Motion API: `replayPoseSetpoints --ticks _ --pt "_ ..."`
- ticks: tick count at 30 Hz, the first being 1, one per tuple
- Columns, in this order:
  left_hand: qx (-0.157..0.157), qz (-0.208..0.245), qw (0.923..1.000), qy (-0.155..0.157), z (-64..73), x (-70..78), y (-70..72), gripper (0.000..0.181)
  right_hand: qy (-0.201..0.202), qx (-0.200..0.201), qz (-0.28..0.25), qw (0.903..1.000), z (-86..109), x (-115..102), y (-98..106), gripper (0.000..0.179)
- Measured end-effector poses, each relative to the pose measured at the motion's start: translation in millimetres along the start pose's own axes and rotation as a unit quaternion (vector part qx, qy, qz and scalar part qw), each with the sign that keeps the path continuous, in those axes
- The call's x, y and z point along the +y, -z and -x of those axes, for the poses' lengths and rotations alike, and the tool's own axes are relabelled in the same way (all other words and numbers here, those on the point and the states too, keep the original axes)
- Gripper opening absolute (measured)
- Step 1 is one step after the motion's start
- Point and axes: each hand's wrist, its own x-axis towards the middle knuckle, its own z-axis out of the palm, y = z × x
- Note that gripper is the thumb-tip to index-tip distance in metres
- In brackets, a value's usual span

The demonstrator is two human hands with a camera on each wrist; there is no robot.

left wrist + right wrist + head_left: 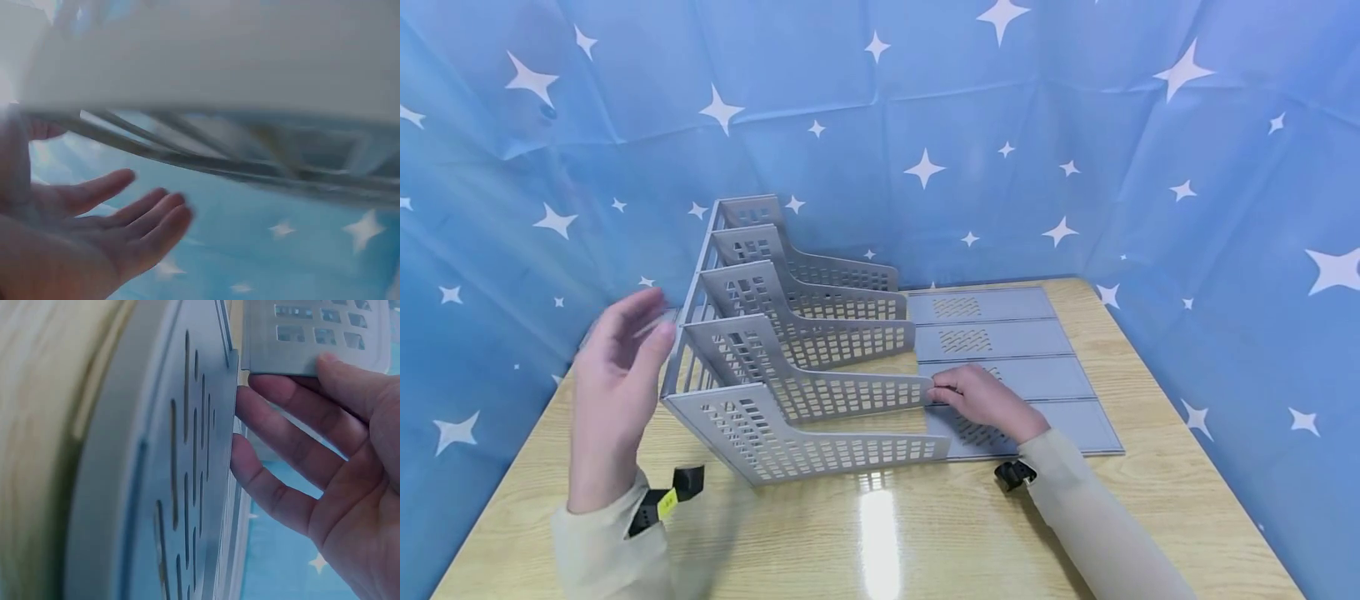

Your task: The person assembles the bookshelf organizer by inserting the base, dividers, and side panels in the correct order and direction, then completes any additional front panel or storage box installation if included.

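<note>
A grey plastic file rack (771,421) with several perforated dividers stands on the table. My right hand (985,402) pinches the low front end of the second divider (850,396) from the near side. In the right wrist view, the thumb lies on one face of that divider (312,361) and fingers sit on the other side, beside the slotted panel. My left hand (617,392) is raised at the rack's barred left side, fingers loosely extended. The left wrist view shows its fingers (150,219) spread below the rack's bars (187,164), holding nothing.
Flat grey slotted panels (1045,379) lie joined side by side to the right of the rack. All of it is on a light wooden table (805,533). A blue curtain with white stars (865,150) closes in the back and sides.
</note>
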Motion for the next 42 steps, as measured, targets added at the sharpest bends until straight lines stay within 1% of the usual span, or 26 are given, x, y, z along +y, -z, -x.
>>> replayPoseSetpoints --ticks 1,2,3,4,5,6,8,10,16,20,22,23,26,29,30,32,33,37,38,42 --pt "-0.039 0.022 0.9981 0.042 -3.3 -5.3 2.9 0.043 -0.003 0.001 -0.002 1.0 -0.2 0 0 0.043" --pt "-0.074 0.037 0.9938 0.075 -6.3 -10.1 5.0 0.046 -0.004 0.003 -0.003 1.0 -0.4 0 0 0.043" --pt "-0.103 0.059 0.9883 0.097 -9.0 -14.4 6.1 0.048 -0.003 0.003 -0.004 1.0 -0.5 0 0 0.043" --pt "-0.126 0.085 0.9821 0.111 -11.3 -18.1 6.4 0.05 -0.002 0.004 -0.006 1.0 -0.4 0 0 0.043" --pt "-0.142 0.112 0.9761 0.12 -12.7 -21.1 6.3 0.051 0.0 0.004 -0.007 1.0 -0.4 0 0 0.043" --pt "-0.15 0.128 0.9723 0.126 -13.6 -23.1 6.0 0.052 0.002 0.004 -0.007 1.0 -0.3 0 0 0.043" --pt "-0.15 0.149 0.9689 0.128 -14.5 -24.8 5.0 0.052 0.009 0.004 -0.007 0.9999 0.0 1 0 0.043" --pt "-0.147 0.159 0.9676 0.129 -15.1 -24.2 3.3 0.052 0.013 0.004 -0.007 0.9999 0.3 1 1 0.044" --pt "-0.143 0.153 0.9699 0.125 -17.1 -18.9 -1.6 0.053 0.004 0.003 -0.009 0.9999 0.4 2 3 0.044" --pt "-0.141 0.167 0.9681 0.123 -16.6 -19.7 -2.3 0.053 0.002 0.002 -0.01 0.9999 0.1 1 3 0.043" --pt "-0.14 0.173 0.9675 0.12 -15.8 -21.0 -2.2 0.053 0.006 0.0 -0.009 0.9999 1.2 0 4 0.035" --pt "-0.141 0.177 0.9668 0.119 -15.5 -22.0 -2.3 0.053 0.004 0.0 -0.003 1.0 2.6 0 5 0.029" --pt "-0.146 0.172 0.9672 0.116 -14.3 -23.7 -1.5 0.053 -0.018 0.004 0.052 0.9985 9.3 2 10 0.004" --pt "-0.152 0.168 0.9672 0.116 -13.9 -24.4 -2.0 0.053 -0.056 -0.012 0.122 0.9909 18.0 7 16 0.023" --pt "-0.154 0.168 0.967 0.115 -13.9 -24.3 -2.3 0.053 -0.064 -0.021 0.142 0.9875 20.5 9 18 0.028" --pt "-0.154 0.175 0.966 0.112 -14.5 -24.3 -3.1 0.053 -0.068 -0.041 0.166 0.9829 24.3 12 21 0.038" --pt "-0.153 0.177 0.9659 0.112 -14.6 -23.7 -3.0 0.053 -0.069 -0.049 0.172 0.9816 25.3 13 22 0.043" --pt "-0.15 0.18 0.9646 0.12 -14.9 -21.5 -1.3 0.052 -0.066 -0.067 0.187 0.9779 26.8 10 24 0.048" --pt "-0.151 0.178 0.9649 0.121 -14.8 -20.9 -0.4 0.052 -0.07 -0.074 0.187 0.9772 27.2 8 25 0.049" --pt "-0.155 0.186 0.9618 0.127 -13.9 -20.5 2.8 0.051 -0.082 -0.096 0.174 0.9767 30.5 -1 24 0.052"
